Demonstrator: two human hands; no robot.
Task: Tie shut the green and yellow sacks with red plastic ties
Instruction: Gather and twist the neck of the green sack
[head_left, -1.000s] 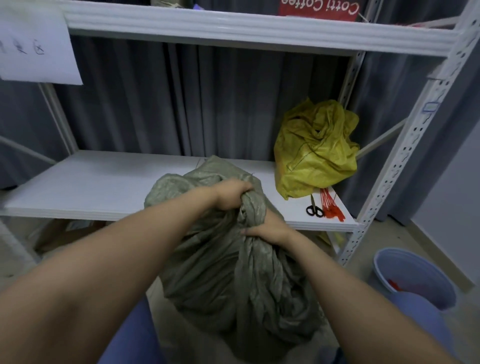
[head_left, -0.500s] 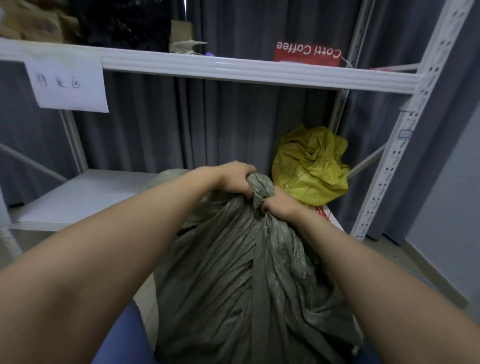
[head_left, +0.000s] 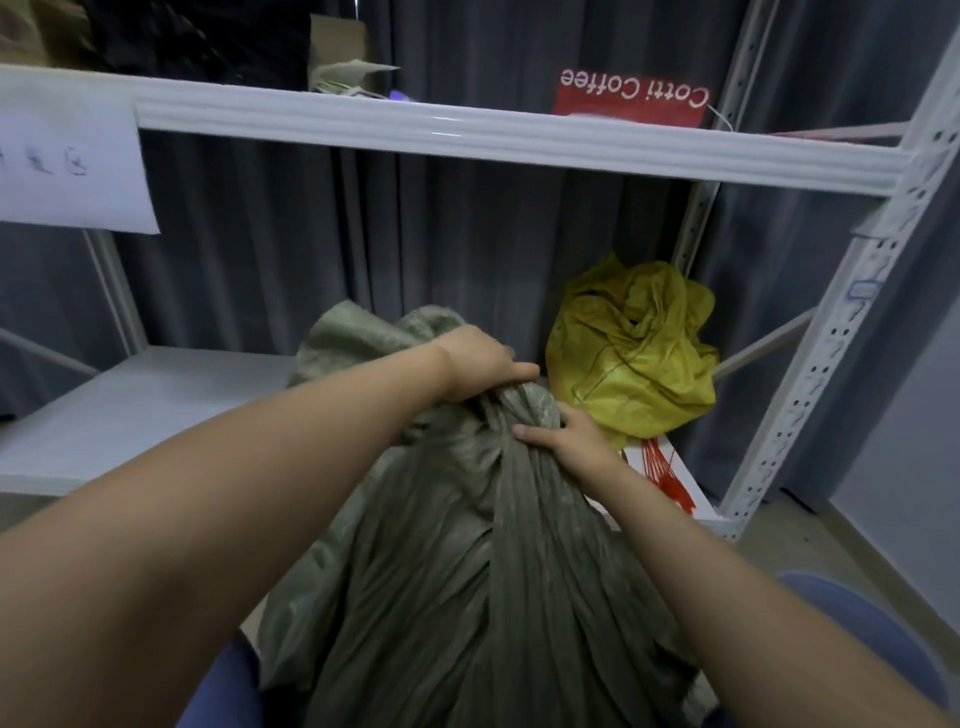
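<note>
A large green woven sack (head_left: 467, 582) stands upright in front of me, its mouth gathered into a bunched neck. My left hand (head_left: 480, 366) grips the top of that neck from the left. My right hand (head_left: 566, 431) holds the neck from the right, thumb laid across the folds. Loose green fabric flops behind my left wrist. The yellow sack (head_left: 631, 353) sits crumpled on the lower shelf at the right, its mouth loose. A bundle of red plastic ties (head_left: 665, 470) lies on the shelf below the yellow sack, partly hidden by my right arm.
A white metal rack surrounds the work: the lower shelf (head_left: 130, 410) stretches left, the upper shelf beam (head_left: 467, 132) crosses overhead, and a perforated upright (head_left: 831, 343) stands at the right. Grey curtains hang behind. A paper label (head_left: 67, 171) hangs at the left.
The sack has been lifted upright and its neck drawn tight over the second. My right hand has slid a little lower on the neck, and the view has tilted up and moved closer.
</note>
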